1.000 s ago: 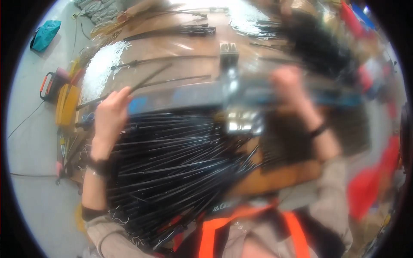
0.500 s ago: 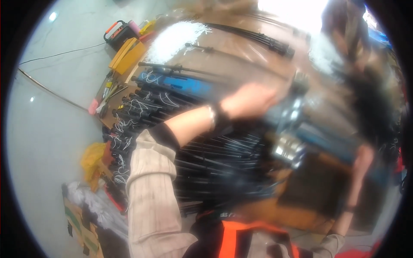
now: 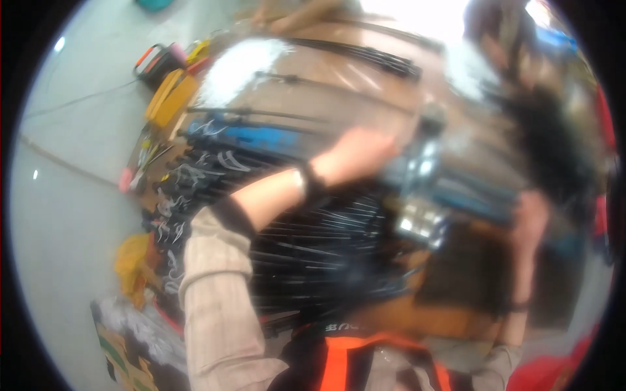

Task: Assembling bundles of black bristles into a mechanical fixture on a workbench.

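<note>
My left hand (image 3: 362,153) reaches over the table with its fingers curled, next to a blurred metal device (image 3: 422,159) with shiny parts. Whatever is in those fingers cannot be made out. On the other side of the device my right hand (image 3: 531,212) is beside the end of a bluish bar-shaped part (image 3: 473,195); motion smears its fingers. Under my left forearm lie many thin black rods (image 3: 306,228) side by side, with white strings (image 3: 173,215) at their left ends. A shiny metal block (image 3: 420,221) sits below the device.
A pile of short white pieces (image 3: 244,65) lies on the brown table (image 3: 313,98), near more black rods (image 3: 365,55). A yellow box (image 3: 171,98) stands at the left edge. Another person's arm (image 3: 306,18) shows at the far side, and a person (image 3: 499,32) is at far right.
The whole view has shifted, so most things appear further left. Another person's arm has come into view at the far side. My hands keep about the same places beside the device.
</note>
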The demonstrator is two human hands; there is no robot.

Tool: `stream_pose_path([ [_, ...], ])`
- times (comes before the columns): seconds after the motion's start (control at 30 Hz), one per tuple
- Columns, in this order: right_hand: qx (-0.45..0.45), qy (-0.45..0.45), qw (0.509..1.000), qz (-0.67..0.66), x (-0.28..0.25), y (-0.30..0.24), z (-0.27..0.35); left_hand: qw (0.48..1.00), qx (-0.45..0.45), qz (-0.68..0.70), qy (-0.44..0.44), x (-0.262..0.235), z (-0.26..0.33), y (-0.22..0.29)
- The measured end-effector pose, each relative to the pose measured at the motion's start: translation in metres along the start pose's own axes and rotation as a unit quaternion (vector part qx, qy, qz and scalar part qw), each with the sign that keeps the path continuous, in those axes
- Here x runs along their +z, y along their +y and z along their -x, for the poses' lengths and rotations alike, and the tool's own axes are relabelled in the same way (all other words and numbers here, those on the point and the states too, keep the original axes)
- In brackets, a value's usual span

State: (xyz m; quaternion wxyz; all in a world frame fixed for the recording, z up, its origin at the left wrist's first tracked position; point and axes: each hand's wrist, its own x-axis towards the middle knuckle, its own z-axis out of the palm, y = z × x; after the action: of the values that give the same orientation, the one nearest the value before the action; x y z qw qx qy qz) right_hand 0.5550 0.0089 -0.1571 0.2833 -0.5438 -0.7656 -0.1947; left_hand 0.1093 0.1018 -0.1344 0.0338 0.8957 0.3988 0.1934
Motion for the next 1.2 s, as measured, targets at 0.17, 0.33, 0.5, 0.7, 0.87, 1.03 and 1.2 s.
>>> stream_pose_path([
  [0.17, -0.082, 0.033, 0.995, -0.052, -0.006, -0.077, -0.003, 0.999, -0.019, -0.005, 0.047, 0.011, 0.003, 0.005],
  [0.33, -0.018, -0.025, 0.994, -0.102, -0.008, -0.089, 0.015, 0.999, -0.046, 0.003, -0.009, 0.005, -0.008, 0.009],
  [0.5, -0.006, -0.032, 0.987, -0.157, -0.004, -0.114, 0.001, 0.998, -0.063, 0.005, -0.023, 0.001, -0.009, 0.014],
  [0.7, 0.042, -0.130, 0.932, -0.335, 0.019, -0.131, -0.004, 0.999, -0.048, -0.003, 0.011, 0.006, 0.003, 0.007],
  [0.87, 0.125, -0.162, 0.873, -0.443, 0.020, -0.128, -0.009, 0.996, 0.015, -0.047, 0.069, 0.017, -0.003, 0.007],
  [1.03, 0.024, -0.249, 0.948, -0.195, -0.008, -0.119, 0.005, 0.978, 0.146, -0.091, 0.121, -0.005, -0.008, -0.018],
  [1.2, 0.039, -0.260, 0.941, -0.215, -0.022, -0.131, 0.060, 0.981, 0.119, -0.148, 0.032, -0.017, 0.008, -0.112],
])
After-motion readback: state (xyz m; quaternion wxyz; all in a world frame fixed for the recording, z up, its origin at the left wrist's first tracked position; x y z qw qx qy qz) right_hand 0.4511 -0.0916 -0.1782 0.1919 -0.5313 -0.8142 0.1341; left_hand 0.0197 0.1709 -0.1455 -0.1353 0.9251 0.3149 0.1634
